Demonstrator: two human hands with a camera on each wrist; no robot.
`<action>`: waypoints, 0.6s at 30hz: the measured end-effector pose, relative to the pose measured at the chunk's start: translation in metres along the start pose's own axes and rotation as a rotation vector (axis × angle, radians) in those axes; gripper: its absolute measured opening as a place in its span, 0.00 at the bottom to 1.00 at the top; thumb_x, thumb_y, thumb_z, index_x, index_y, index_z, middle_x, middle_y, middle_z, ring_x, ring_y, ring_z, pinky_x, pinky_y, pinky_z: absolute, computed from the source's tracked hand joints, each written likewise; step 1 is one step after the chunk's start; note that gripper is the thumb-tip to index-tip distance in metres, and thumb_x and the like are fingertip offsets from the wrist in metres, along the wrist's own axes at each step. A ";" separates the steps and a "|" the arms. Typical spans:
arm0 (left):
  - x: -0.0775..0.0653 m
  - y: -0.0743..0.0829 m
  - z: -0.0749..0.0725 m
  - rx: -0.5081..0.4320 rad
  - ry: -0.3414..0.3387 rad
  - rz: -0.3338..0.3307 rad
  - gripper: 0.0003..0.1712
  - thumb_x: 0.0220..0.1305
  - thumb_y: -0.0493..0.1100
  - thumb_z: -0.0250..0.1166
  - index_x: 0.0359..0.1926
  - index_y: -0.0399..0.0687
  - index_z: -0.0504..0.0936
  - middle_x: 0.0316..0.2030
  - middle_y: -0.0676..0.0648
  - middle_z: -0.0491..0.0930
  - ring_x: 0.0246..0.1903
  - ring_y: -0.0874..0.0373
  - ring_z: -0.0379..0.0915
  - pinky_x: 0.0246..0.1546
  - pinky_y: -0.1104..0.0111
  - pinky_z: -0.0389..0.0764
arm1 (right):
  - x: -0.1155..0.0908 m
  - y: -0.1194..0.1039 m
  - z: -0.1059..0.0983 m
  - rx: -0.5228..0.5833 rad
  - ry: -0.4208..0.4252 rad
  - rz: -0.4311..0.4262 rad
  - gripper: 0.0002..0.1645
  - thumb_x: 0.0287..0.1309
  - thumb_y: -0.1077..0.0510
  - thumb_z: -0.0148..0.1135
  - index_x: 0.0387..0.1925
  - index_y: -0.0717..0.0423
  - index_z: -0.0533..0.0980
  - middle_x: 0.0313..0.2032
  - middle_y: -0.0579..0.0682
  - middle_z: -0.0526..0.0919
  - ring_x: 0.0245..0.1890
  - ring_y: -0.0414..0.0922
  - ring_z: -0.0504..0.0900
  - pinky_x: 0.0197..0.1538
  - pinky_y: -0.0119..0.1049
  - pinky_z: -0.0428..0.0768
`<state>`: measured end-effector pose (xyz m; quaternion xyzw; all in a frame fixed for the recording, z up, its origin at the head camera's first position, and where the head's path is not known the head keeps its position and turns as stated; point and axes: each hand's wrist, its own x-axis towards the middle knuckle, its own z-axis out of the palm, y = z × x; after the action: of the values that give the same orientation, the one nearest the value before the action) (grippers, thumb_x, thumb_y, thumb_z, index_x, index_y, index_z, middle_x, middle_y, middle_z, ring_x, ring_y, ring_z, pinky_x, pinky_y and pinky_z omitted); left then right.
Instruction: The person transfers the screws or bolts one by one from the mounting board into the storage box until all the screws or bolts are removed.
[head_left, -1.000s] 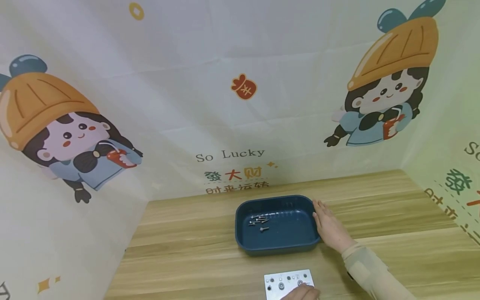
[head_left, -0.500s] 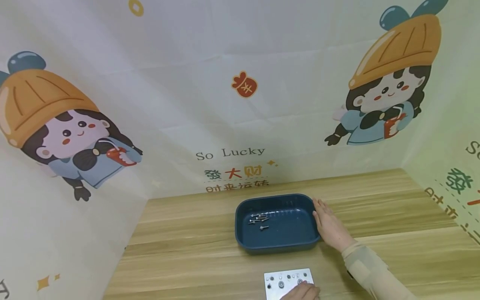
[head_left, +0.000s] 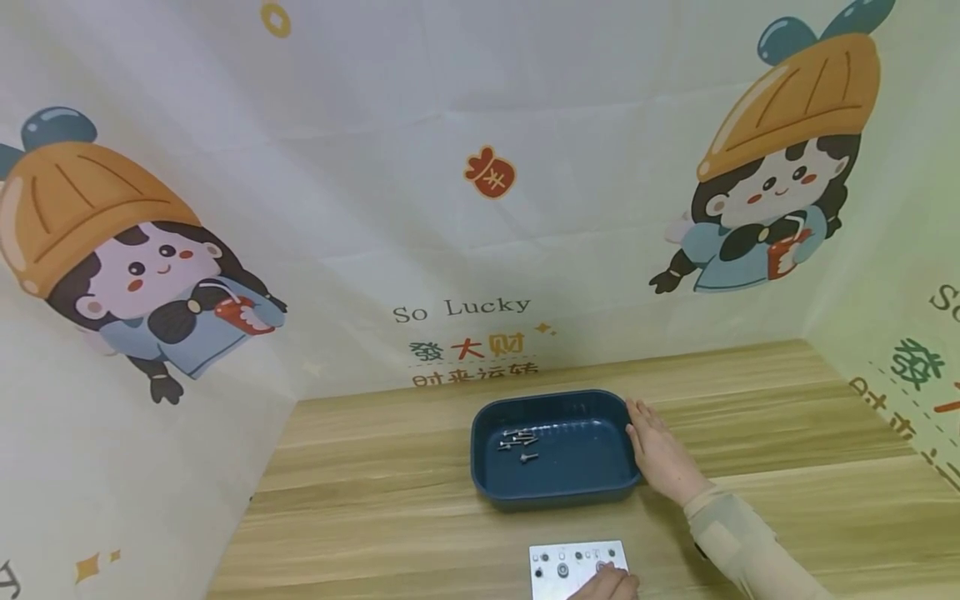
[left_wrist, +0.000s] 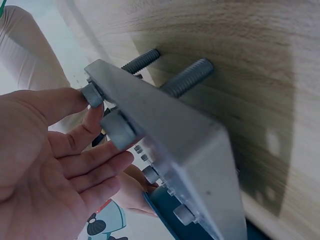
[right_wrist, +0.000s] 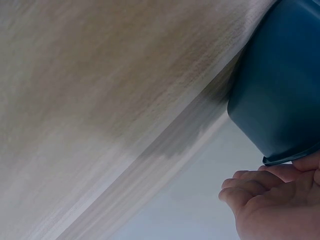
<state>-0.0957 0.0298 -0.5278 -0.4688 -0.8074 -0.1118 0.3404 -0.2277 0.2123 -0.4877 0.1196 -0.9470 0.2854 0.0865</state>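
A metal plate with bolts in it lies near the front edge of the head view. My left hand is at its right side. In the left wrist view, the thumb and forefinger pinch a bolt head on the plate's face, and threaded shanks stick out from the other face. A blue tray stands behind the plate. My right hand rests along the tray's right wall with straight fingers. In the right wrist view, its fingers touch the tray's rim.
Several loose bolts lie in the left part of the tray. The wooden table runs back to a printed cloth wall, with more cloth on the left and right sides.
My left hand shifts very slightly at the plate. The right hand, the tray and the loose bolts stay in place.
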 end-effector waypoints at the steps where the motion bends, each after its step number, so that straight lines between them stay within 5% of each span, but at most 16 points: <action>1: 0.000 0.000 0.000 0.009 0.009 -0.002 0.16 0.73 0.42 0.48 0.36 0.44 0.82 0.35 0.51 0.80 0.40 0.65 0.78 0.47 0.75 0.82 | 0.000 0.000 0.000 -0.002 0.001 -0.001 0.28 0.74 0.62 0.42 0.67 0.79 0.58 0.66 0.78 0.60 0.69 0.71 0.59 0.69 0.63 0.61; 6: 0.003 -0.004 -0.003 0.156 0.044 0.095 0.20 0.73 0.38 0.43 0.31 0.49 0.82 0.36 0.52 0.80 0.42 0.62 0.78 0.51 0.72 0.81 | 0.000 0.001 0.001 -0.004 0.006 0.000 0.28 0.74 0.62 0.42 0.67 0.78 0.58 0.66 0.78 0.61 0.68 0.71 0.59 0.69 0.63 0.61; 12: 0.014 -0.013 -0.015 0.290 -0.004 0.195 0.25 0.74 0.35 0.36 0.29 0.53 0.78 0.39 0.54 0.80 0.45 0.63 0.76 0.56 0.72 0.78 | 0.000 0.001 0.001 0.002 0.017 -0.001 0.28 0.74 0.62 0.43 0.67 0.78 0.59 0.66 0.78 0.62 0.68 0.71 0.60 0.69 0.64 0.61; 18: 0.031 -0.023 -0.042 0.248 -0.215 0.193 0.16 0.74 0.51 0.50 0.32 0.54 0.79 0.44 0.52 0.82 0.50 0.61 0.77 0.59 0.72 0.75 | 0.000 -0.001 -0.001 0.006 0.001 0.010 0.28 0.74 0.62 0.42 0.68 0.78 0.57 0.67 0.78 0.60 0.69 0.71 0.59 0.69 0.64 0.61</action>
<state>-0.1064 0.0173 -0.4734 -0.5076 -0.7980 0.0726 0.3165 -0.2270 0.2124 -0.4866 0.1152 -0.9467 0.2886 0.0850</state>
